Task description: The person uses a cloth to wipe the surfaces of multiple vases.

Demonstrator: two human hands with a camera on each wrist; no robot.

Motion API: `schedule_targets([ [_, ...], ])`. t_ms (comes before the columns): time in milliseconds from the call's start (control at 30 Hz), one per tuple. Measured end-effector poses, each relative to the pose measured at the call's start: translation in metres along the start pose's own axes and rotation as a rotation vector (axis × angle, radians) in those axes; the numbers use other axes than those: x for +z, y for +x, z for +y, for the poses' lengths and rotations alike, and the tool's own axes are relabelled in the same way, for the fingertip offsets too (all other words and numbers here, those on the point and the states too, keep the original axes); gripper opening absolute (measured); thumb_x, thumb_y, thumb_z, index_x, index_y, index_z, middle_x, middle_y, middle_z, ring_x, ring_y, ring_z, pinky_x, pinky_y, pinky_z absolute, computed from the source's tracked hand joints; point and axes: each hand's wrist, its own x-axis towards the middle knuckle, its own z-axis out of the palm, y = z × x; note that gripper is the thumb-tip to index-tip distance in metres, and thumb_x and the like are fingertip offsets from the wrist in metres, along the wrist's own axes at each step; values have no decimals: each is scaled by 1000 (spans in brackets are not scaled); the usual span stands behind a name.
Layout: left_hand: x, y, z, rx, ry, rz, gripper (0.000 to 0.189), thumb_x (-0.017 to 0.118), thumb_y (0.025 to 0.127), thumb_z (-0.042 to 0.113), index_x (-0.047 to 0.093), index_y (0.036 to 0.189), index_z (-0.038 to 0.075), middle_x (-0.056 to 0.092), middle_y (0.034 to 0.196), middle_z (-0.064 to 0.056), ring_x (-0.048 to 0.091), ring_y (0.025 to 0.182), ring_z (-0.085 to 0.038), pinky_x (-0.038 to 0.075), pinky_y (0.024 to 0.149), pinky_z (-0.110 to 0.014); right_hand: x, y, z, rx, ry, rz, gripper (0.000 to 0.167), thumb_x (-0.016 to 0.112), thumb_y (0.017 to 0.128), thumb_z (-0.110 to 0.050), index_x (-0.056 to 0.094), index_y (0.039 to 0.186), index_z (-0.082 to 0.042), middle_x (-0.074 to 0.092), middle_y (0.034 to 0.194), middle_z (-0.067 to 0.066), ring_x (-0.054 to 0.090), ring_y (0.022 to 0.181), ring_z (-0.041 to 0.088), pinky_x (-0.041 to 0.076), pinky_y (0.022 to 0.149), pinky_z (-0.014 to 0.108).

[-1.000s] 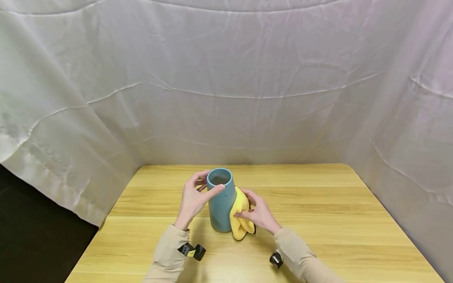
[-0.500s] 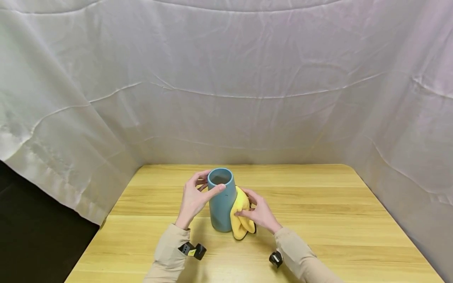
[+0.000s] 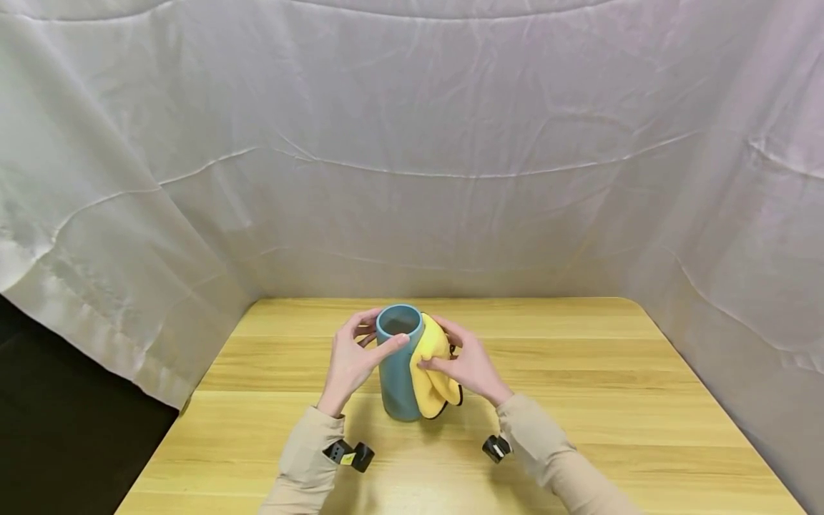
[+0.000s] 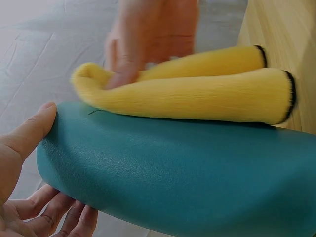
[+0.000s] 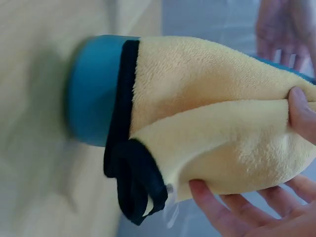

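Note:
A tall blue vase [image 3: 398, 383] with a round open mouth stands upright on the wooden table. My left hand [image 3: 350, 361] grips it near the rim, thumb on the near side and fingers round the far left side. In my right hand [image 3: 468, 363] is a folded yellow cloth [image 3: 430, 383] with black edging, pinched between thumb and fingers and laid against the vase's right side. The left wrist view shows the cloth [image 4: 197, 96] along the vase wall [image 4: 163, 163], close to a small dark mark. A clear tag hangs from the cloth's edge [image 5: 140, 187] in the right wrist view.
The wooden table [image 3: 611, 400] reaches out on both sides of the hands. Pale grey fabric [image 3: 438, 143] hangs behind it and along both sides. A dark area [image 3: 64, 422] lies beyond the table's left edge. Small black cameras [image 3: 362, 458] are strapped at both wrists.
My right hand has slid the cloth up the vase's right side, nearer the rim, and slightly left. My left hand and the vase have stayed almost where they were.

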Motion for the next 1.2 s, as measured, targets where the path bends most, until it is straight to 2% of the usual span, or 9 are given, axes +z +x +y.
schedule_targets([
  [200,0,0,1,8,6,10,54,90,75,22,68,123,12,69,117,-10,63,103,-22,57,101,-42,-2,7,-15,-12,-46,16,76,85,76,-12,54,145,-15,65,137,10,65,114,31,59,75,25],
  [467,0,-1,-1,9,10,14,54,90,75,22,68,123,12,69,115,-10,63,102,-21,57,100,-41,-1,4,-14,-28,-43,15,75,84,76,-10,55,145,-15,65,138,9,65,114,31,61,79,32],
  [567,0,-1,-1,8,9,17,53,90,75,22,68,123,12,69,114,-11,63,102,-22,57,100,-42,0,2,-11,-34,-38,12,74,84,77,-10,55,144,-16,65,137,9,64,111,30,61,78,30],
  [733,1,-1,-3,12,1,12,52,89,77,22,68,123,12,69,114,-13,64,104,-26,57,101,-43,2,-3,0,-18,-33,5,74,85,77,-9,55,144,-15,65,136,10,65,110,29,61,79,27],
  [1000,1,-2,-2,14,-2,12,52,89,77,22,68,123,12,68,114,-14,63,104,-27,56,101,-45,9,-14,35,26,-28,-42,76,85,77,-7,52,145,-7,62,138,19,64,119,40,62,88,41],
  [1200,1,-2,-1,17,-4,10,52,88,77,23,68,124,12,68,114,-14,63,104,-26,56,101,-45,12,-18,47,34,-24,-45,76,85,76,-5,52,145,-7,61,139,19,64,119,39,61,91,42],
])
